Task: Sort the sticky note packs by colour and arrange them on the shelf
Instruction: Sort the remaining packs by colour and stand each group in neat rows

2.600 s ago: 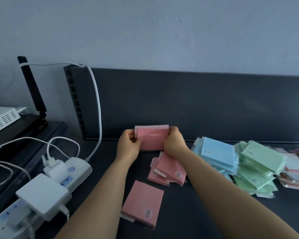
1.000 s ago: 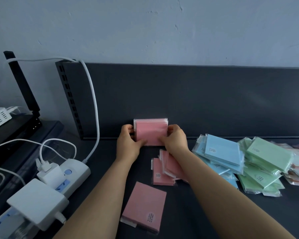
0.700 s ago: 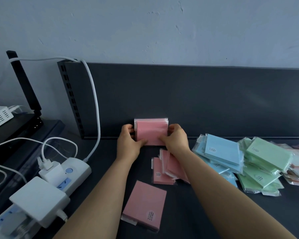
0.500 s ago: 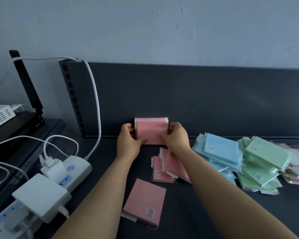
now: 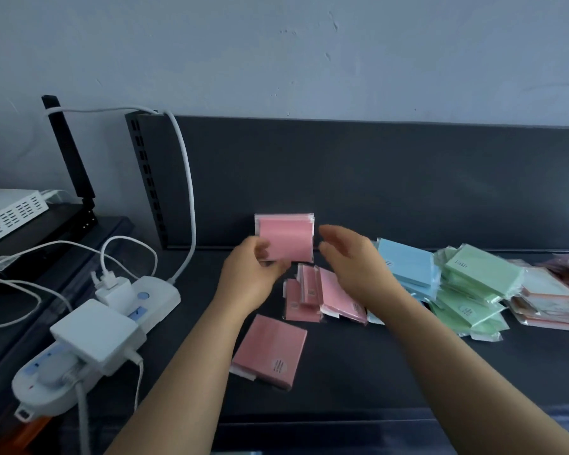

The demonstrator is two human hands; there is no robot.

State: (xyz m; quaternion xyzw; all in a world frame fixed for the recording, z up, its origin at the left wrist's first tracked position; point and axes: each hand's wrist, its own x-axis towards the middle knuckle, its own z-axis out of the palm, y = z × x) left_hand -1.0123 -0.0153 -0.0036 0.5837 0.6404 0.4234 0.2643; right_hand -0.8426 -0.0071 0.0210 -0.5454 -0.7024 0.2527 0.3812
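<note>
A stack of pink sticky note packs (image 5: pixel 288 236) stands upright against the shelf's dark back panel (image 5: pixel 391 178). My left hand (image 5: pixel 248 279) is blurred, and its thumb and fingers pinch the stack's lower left corner. My right hand (image 5: pixel 352 261) hovers just right of the stack with relaxed fingers, holding nothing. Below the stack, several loose pink packs (image 5: pixel 312 297) lie in a heap. One more pink pack (image 5: pixel 270 351) lies flat nearer to me. To the right lie a blue pile (image 5: pixel 408 267), a green pile (image 5: pixel 473 280) and a pale orange pile (image 5: pixel 552 300).
A white power strip (image 5: pixel 138 300) with chargers and a white cable (image 5: pixel 188 178) lies on the left of the dark shelf (image 5: pixel 358 372). Further left sit a white router (image 5: pixel 10 215) and a black antenna (image 5: pixel 69 149). The shelf's front edge runs near my forearms.
My right hand has let go of the upright pink stack and drawn back to the right. My left hand has shifted slightly down at the stack's corner. The stack stays against the back panel.
</note>
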